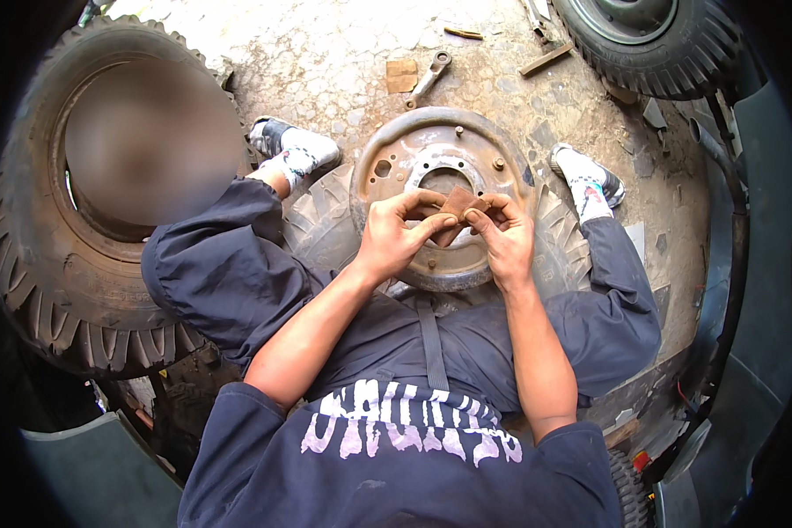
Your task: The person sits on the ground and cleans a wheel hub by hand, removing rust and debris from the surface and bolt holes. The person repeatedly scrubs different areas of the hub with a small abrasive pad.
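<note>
Small brown sandpaper piece (460,204) pinched between left hand (394,236) and right hand (504,239), above rusty wheel rim (396,163). Likely light, thin, flexible, abrasive; best gripped at opposite edges.

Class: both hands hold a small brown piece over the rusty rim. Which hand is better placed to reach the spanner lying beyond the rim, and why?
Probably the left hand: the spanner lies beyond the rim, slightly nearer its side. The right hand pinches the brown piece and could keep it.

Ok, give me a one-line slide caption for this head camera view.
Seated over a rusty wheel rim, left hand and right hand pinch a small brown sandpaper piece.
</note>
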